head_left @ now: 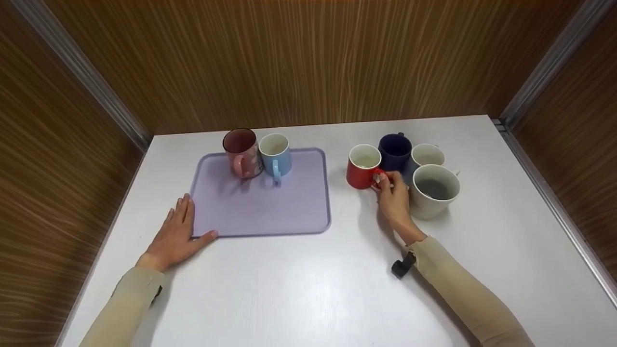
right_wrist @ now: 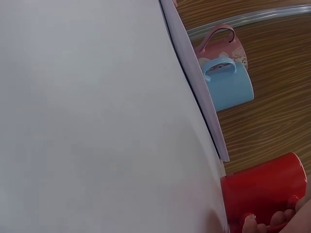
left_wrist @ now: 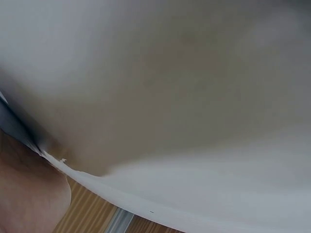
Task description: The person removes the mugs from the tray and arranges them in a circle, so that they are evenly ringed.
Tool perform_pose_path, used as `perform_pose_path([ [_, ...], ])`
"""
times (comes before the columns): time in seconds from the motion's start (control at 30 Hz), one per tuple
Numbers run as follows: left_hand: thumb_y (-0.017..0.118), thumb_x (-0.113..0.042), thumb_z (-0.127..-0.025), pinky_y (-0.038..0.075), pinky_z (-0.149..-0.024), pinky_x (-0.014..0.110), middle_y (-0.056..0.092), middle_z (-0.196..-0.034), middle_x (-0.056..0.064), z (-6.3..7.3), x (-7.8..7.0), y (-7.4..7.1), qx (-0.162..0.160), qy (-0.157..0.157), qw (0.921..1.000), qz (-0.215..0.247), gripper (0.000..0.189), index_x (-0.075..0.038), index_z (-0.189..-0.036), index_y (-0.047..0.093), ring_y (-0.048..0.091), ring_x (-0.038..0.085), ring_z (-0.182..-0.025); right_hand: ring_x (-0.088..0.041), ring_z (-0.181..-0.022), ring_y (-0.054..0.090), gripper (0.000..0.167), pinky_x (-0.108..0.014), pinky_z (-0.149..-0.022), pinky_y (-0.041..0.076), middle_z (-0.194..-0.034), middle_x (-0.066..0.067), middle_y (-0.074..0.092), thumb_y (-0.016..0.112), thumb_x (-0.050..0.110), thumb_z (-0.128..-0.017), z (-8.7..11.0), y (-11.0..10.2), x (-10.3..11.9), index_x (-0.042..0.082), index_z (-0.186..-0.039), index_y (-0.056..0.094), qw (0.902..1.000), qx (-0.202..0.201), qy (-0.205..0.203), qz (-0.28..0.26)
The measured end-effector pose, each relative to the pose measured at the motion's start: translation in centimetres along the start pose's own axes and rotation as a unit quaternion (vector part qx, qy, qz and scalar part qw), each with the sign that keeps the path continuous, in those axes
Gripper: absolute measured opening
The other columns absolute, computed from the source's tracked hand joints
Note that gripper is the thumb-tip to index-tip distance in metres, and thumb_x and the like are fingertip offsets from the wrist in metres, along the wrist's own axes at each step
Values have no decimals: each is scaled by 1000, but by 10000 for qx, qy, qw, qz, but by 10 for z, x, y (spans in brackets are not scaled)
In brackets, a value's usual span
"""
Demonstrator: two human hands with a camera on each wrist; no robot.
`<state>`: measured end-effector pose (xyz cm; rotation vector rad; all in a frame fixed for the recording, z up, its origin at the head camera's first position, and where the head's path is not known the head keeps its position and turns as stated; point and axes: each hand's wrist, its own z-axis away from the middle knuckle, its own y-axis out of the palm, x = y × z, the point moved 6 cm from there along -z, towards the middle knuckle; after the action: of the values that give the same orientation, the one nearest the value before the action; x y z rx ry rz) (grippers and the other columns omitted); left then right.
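Note:
My right hand (head_left: 394,198) pinches the handle of a red mug (head_left: 360,174), whose inside is white. In the right wrist view the red mug (right_wrist: 265,190) is upright on the table, with fingertips at its handle. Flat beside the left edge of a lilac tray (head_left: 260,212) lies my left hand (head_left: 176,236), fingers straight, its thumb touching the tray's front corner. On the tray's back part stand a pink mug (head_left: 249,163) and a light blue mug (head_left: 283,164), side by side. The left wrist view is mostly blur and part of the hand.
Right of the red mug stand a dark blue mug (head_left: 395,150), a grey-white mug (head_left: 428,154) and a large white mug (head_left: 429,202), close together. Wood-grain panels (head_left: 308,62) enclose the white table (head_left: 289,289) at the back and both sides.

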<state>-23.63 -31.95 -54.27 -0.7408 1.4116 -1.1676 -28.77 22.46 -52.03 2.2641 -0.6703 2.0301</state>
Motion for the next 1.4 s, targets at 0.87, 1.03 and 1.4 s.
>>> perform_pose_path([
  [0.87,57,-72,-99,7,-134,62,-3,-178,27,4,-1,3,-135,21,9999,-49,118,11,-166,6,-1,47,-165,-41,-126,63,29,-43,-111,55,-138,-31,58,42,6,-114,0,8,-3,-11,-136,48,9949,-288,225,-943],
  [1.03,58,-72,-99,7,-134,62,-3,-177,28,3,-2,2,-112,27,9999,-10,118,11,-166,7,-1,48,-165,-39,-134,55,38,-46,-119,45,-145,-29,53,45,7,-113,4,8,0,-10,-147,43,9990,-179,142,-387],
  [1.4,56,-74,-98,7,-134,61,-2,-178,27,0,1,0,-132,-11,9999,-61,119,10,-166,7,-1,46,-165,-41,-126,50,43,-45,-104,45,-141,-29,49,56,10,-108,6,5,23,-9,-147,47,9927,-458,-931,622],
])
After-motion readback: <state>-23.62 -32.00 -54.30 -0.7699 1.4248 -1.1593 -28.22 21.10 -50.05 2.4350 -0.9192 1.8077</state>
